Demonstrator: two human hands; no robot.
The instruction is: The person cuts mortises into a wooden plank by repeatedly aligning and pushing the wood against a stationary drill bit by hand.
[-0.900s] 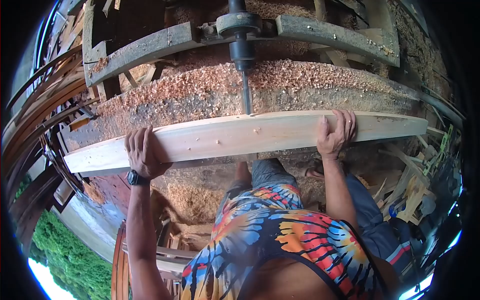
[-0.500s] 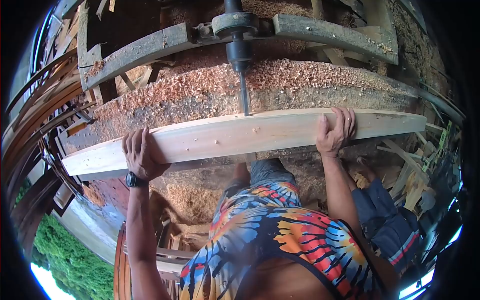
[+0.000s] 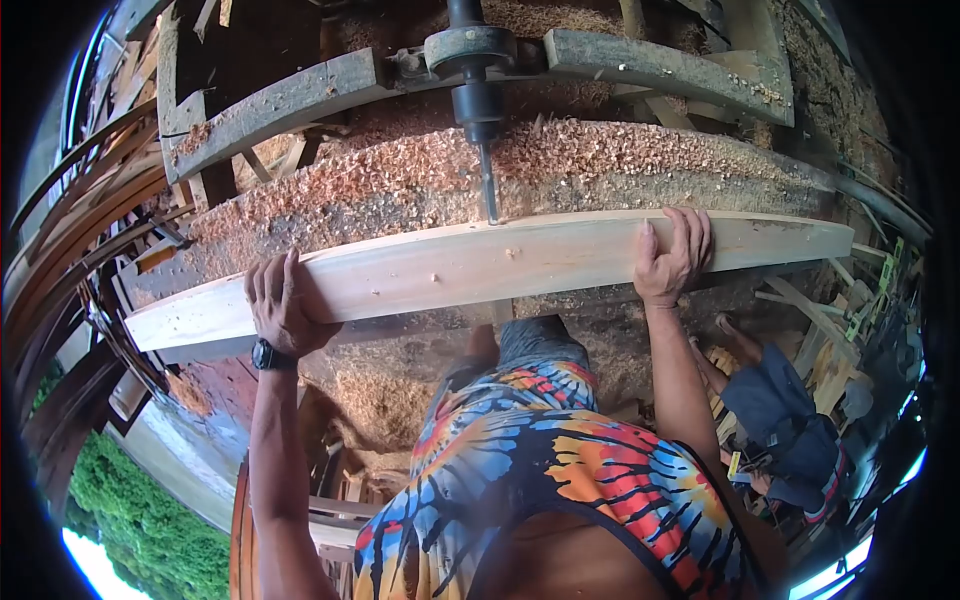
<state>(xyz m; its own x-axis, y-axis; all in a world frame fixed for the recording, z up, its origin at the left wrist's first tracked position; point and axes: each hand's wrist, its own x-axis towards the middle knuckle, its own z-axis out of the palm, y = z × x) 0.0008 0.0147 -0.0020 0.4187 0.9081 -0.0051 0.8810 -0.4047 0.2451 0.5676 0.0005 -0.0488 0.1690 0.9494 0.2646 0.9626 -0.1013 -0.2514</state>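
Observation:
A long pale wooden plank (image 3: pixel 480 262) lies across the view in front of me, with a few chips on its face. Near its left end, my left hand (image 3: pixel 284 305), with a watch on the wrist, grips it, fingers over the far edge. Farther right, my right hand (image 3: pixel 674 255) grips the plank the same way, thumb pressed on the face. Between the hands, a drill bit (image 3: pixel 489 185) in a dark chuck (image 3: pixel 478 108) meets the plank's far edge. Its tip is hidden at the wood.
Wood shavings (image 3: pixel 600 155) cover the bench behind the plank. A wooden frame (image 3: pixel 270 110) stands around the chuck's shaft. Curved strips (image 3: pixel 90 200) are stacked at left. At lower right, another person (image 3: pixel 790 420) is close by, among scrap wood (image 3: pixel 815 320).
The plank's middle and right part have shifted slightly away from me, toward the bit. The person at lower right has moved, and a hand with a small yellow object now shows.

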